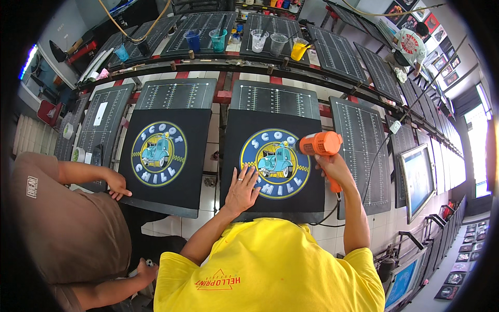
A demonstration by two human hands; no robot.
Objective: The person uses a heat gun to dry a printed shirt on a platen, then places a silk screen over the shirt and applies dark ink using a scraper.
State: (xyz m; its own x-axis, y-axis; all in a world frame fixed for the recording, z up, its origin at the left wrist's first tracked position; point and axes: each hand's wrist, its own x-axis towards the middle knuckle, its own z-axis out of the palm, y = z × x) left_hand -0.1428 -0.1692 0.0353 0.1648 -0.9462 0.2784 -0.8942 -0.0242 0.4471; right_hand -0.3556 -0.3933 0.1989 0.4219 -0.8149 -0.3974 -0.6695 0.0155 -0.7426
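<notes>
My right hand (334, 169) is wrapped round the handle of an orange heat gun (321, 143). Its nozzle points left, over the right edge of a round scooter print (275, 162) in blue, yellow and white. That print is on a black fabric piece (234, 140) spread over a dark printing board (270, 96). My left hand (241, 190) lies flat on the print's lower left, fingers spread, a ring on one finger. From the heat gun's handle a black cord (369, 179) runs off to the right.
On the left, a co-worker's hand (118, 186) rests beside a second black fabric piece (130, 171) with a matching print. Cups of paint, including a yellow cup (299, 49) and a teal cup (218, 40), line the far boards. A framed screen (418, 179) stands at right.
</notes>
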